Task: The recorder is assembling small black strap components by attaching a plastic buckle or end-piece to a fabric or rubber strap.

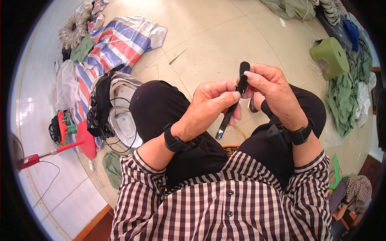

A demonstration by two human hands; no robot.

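A narrow black strap [227, 117] slants between my hands above the gap between my knees. Its upper end is rounded, while the lower end has a shiny patch. My left hand [211, 99] pinches the strap near its middle, thumb on top and fingers curled beneath. Higher up, my right hand [273, 87] grips it between thumb and index finger, close to the rounded end. The fingertips of both hands almost meet, and part of the strap is hidden behind them. Each wrist wears a black band.
Left of my knee are pale stacked pieces [122, 120] with black cords, a striped woven sheet [120, 44] and a red fan [85, 140]. On the right stand a green stool [329, 58] and green cloth [343, 102]. Another person [356, 197] is at lower right.
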